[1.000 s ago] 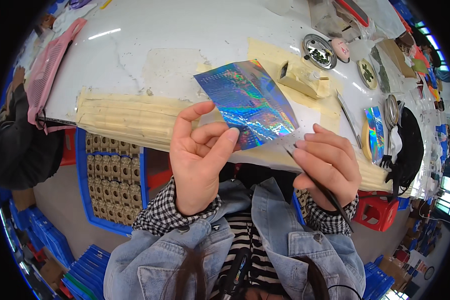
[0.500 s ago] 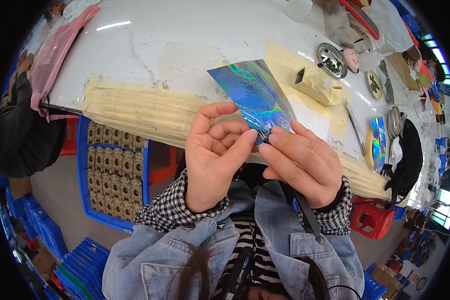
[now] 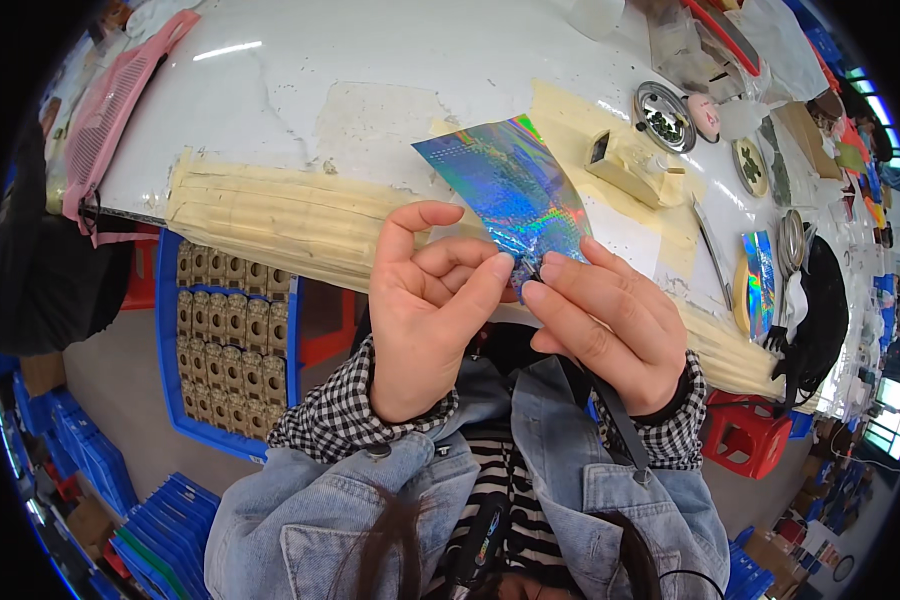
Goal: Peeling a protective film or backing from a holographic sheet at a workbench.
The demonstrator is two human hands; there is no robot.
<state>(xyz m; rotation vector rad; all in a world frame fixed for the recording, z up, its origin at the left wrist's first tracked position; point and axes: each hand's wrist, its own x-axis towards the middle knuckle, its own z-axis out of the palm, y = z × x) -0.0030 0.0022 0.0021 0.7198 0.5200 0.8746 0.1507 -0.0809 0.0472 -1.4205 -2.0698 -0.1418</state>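
Note:
A shiny blue holographic foil sheet (image 3: 518,185) stands up from my fingers over the table's near edge, its lower end gathered and creased. My left hand (image 3: 422,318) pinches that end between thumb and fingertips, the index finger curled loosely away. From the other side my right hand (image 3: 615,325) presses its thumb and fingers together on the same spot. Something small and dark shows between the two sets of fingertips, too covered to name.
Yellow tape (image 3: 270,205) covers the white table's front edge. Beyond my right hand are a cream block-shaped device (image 3: 635,170), a round metal dish (image 3: 663,118) of dark green bits, tweezers (image 3: 712,250) and another foil strip (image 3: 758,285). A blue crate (image 3: 170,345) of brown parts sits below left.
The foil sheet has tilted slightly, and its glints have shifted. My right hand has moved a touch at the pinch. At far left, the other person's hand has gone from beside the pink basket.

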